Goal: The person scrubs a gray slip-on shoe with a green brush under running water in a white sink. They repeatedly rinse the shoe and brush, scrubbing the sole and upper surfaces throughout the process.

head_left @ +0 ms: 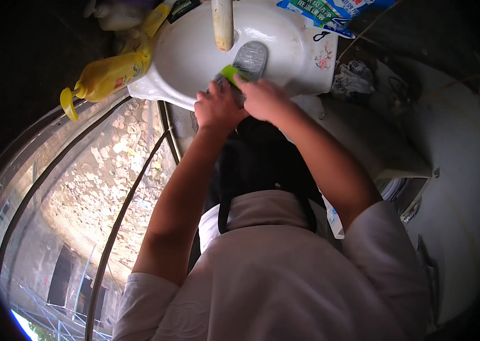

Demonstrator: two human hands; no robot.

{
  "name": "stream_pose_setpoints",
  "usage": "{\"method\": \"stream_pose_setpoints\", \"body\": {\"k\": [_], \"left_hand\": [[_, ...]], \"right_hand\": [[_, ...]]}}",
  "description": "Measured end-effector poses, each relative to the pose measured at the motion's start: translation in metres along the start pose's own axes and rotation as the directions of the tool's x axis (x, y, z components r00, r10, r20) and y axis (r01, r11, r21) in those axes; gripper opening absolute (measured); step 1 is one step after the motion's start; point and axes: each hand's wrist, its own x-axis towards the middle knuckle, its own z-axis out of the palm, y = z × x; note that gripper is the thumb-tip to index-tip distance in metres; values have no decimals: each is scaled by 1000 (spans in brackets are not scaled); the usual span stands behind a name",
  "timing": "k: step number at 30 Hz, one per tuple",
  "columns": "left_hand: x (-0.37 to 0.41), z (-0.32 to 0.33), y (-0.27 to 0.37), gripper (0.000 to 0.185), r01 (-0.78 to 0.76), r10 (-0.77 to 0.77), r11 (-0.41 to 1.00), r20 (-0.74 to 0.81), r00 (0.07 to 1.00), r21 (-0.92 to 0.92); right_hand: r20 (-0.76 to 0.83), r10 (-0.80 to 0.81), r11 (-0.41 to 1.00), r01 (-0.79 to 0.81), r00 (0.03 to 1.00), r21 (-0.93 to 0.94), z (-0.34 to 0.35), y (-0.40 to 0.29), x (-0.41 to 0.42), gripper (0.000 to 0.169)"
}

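A white ceramic washbasin lies before me. My right hand grips a green brush, its index finger stretched along the top. Pressed under my left hand is a grey item, apparently a slipper, at the basin's near edge; the hands hide most of it. The brush touches or nearly touches this item. A grey slipper sole with a patterned surface rests in the basin just beyond my right hand.
A pale spout reaches over the basin. Left of it lies a yellow pump bottle. Blue-green detergent bags and a small black clip sit at the right rim. A crumpled plastic bag lies further right; a window is at left.
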Motion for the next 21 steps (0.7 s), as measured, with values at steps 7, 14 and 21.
{"method": "stream_pose_setpoints", "body": {"k": [7,14,21], "left_hand": [[-3,-6,0,103,19,-20,996,-9,1000,-85],[-8,-12,-5,104,-8,-2,991,-77,997,-133],[-20,24,-46,75,-111,-307,-412,23,951,-905]], "right_hand": [[48,202,979,-200,978,-43,-22,17,23,68],[6,155,982,-154,988,-112,-20,44,34,69],[-6,298,939,-292,955,180,-7,44,18,65]]}}
